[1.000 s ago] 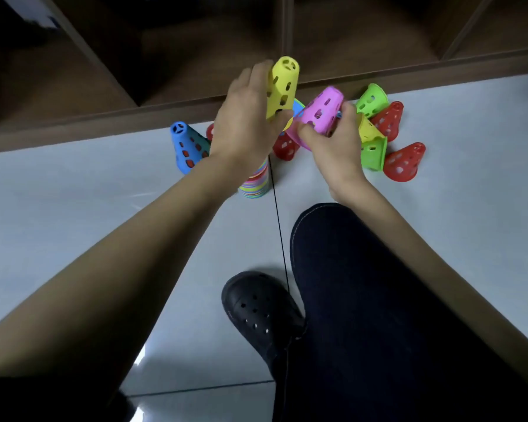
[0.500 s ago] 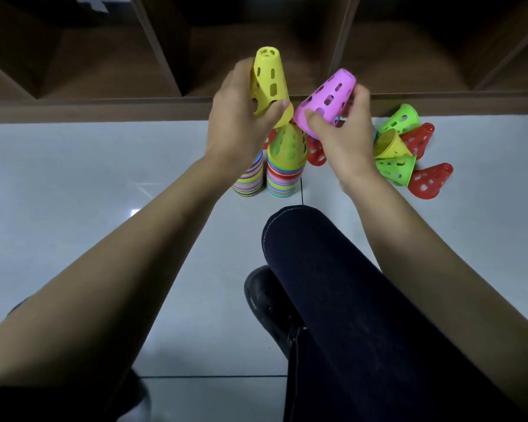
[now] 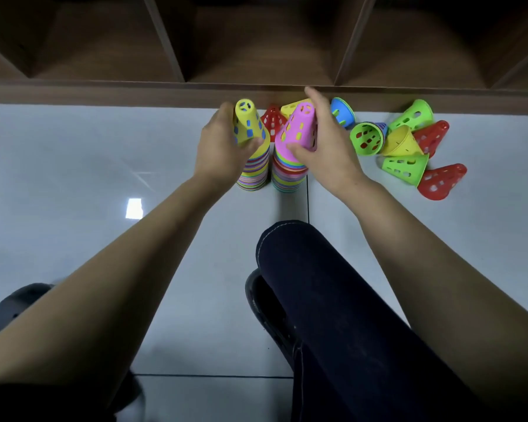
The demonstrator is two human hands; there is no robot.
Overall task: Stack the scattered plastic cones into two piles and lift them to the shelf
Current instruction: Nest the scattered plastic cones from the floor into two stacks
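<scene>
In the upper middle of the frame, the left hand (image 3: 221, 149) grips the yellow cone (image 3: 248, 124), which tops the left pile (image 3: 254, 175). Just beside it, the right hand (image 3: 328, 147) pinches the pink cone (image 3: 299, 129) between thumb and fingers on the right pile (image 3: 288, 176). Loose cones (image 3: 404, 167) lie at the upper right, below the shelf (image 3: 165, 94).

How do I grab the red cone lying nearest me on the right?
Probably pinch the red cone by its narrow tip, coming from the right. It lies on its side with the tip pointing right and nothing near that end, while a green cone crowds its wide mouth.
</scene>
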